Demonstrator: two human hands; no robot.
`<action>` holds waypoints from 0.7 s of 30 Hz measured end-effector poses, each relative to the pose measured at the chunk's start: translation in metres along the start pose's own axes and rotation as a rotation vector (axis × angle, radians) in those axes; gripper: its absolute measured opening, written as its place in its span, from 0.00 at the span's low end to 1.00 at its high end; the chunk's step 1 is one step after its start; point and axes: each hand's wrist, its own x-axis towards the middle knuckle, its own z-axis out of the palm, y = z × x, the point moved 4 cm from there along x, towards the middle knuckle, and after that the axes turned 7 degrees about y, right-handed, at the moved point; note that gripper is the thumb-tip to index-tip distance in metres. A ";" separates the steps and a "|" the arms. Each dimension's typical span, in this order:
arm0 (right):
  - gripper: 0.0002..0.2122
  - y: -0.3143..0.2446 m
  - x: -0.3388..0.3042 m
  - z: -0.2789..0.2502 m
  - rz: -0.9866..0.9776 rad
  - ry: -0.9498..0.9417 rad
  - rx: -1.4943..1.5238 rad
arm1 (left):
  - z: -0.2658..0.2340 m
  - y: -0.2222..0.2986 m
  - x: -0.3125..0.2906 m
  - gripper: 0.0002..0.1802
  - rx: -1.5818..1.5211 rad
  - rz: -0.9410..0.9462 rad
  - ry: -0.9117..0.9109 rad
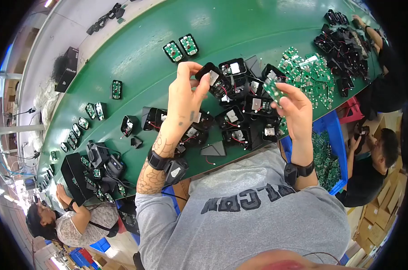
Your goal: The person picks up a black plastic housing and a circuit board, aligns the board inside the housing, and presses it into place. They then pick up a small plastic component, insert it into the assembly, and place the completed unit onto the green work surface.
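My left hand [183, 92] is closed on a black plastic housing [211, 73] with a silvery block inside, thumb and fingers pinching its edge. Between the thumb and fingers of my right hand [296, 108] is a small green circuit board [272, 90], tilted and held above the bench. Under both hands lies a cluster of open black housings [233, 118], several with silvery blocks and thin red wires. Beyond them stand two housings with green boards fitted [180, 47]. A heap of loose green boards [309, 78] spreads just past my right hand.
The green bench [141, 58] curves across the view. Black parts [341, 54] are piled at the far right, where a person's arm reaches in. A blue bin of boards [326, 157] stands beside my right forearm. Board-fitted housings [96, 110] line the left; another person sits there.
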 end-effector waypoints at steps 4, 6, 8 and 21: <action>0.21 -0.019 -0.006 0.041 -0.230 -0.132 0.025 | -0.013 0.023 -0.006 0.22 -0.224 0.081 0.119; 0.22 -0.018 -0.006 0.048 -0.287 -0.128 0.056 | -0.019 0.036 -0.014 0.26 -0.438 0.070 0.164; 0.22 -0.017 -0.008 0.052 -0.316 -0.130 0.111 | -0.014 0.036 -0.029 0.26 -0.609 -0.029 0.139; 0.22 -0.003 -0.030 0.071 -0.762 0.053 -0.071 | 0.049 0.027 -0.074 0.21 -0.982 -0.375 0.075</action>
